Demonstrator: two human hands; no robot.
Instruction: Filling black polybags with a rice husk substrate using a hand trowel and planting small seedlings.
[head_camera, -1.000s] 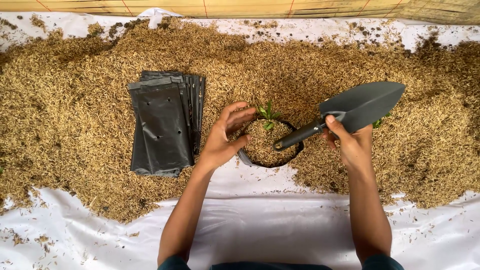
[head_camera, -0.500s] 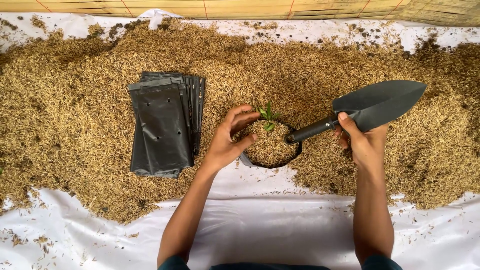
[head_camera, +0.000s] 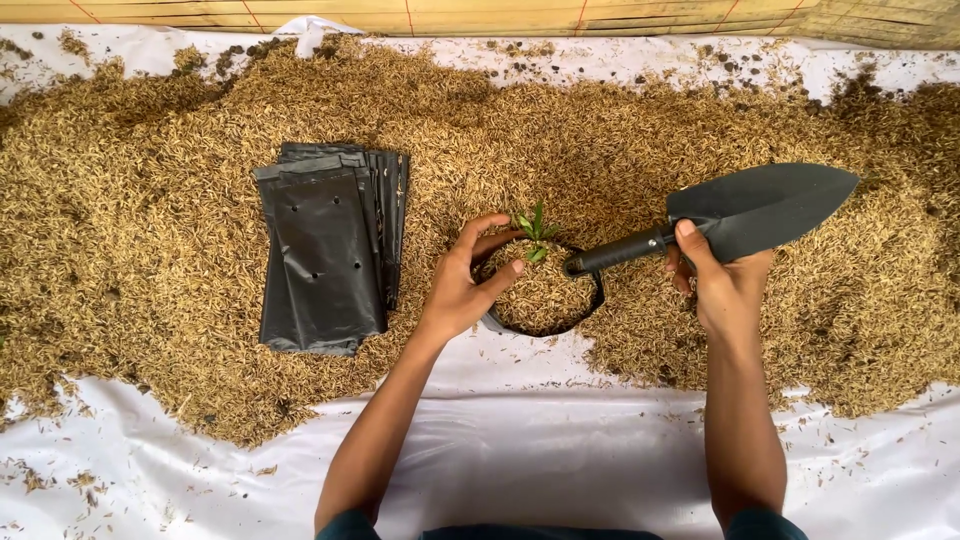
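Observation:
A round black grow bag (head_camera: 592, 305) filled with rice husk stands at the near edge of a wide husk pile (head_camera: 150, 230). A small green seedling (head_camera: 533, 234) sticks up at the bag's far rim. My left hand (head_camera: 465, 280) cups the bag's left side, thumb and fingers curled toward the seedling's base. My right hand (head_camera: 722, 285) grips the handle of a black hand trowel (head_camera: 760, 207), held level over the husk to the right of the bag, its blade pointing right and empty.
A stack of flat black plastic grow bags (head_camera: 325, 250) lies on the husk left of my left hand. White plastic sheeting (head_camera: 560, 440) covers the ground near me. A bamboo mat (head_camera: 560, 14) runs along the far edge.
My right hand has carried the trowel to the right, away from the bag's opening. My left hand has stayed on the bag beside the seedling.

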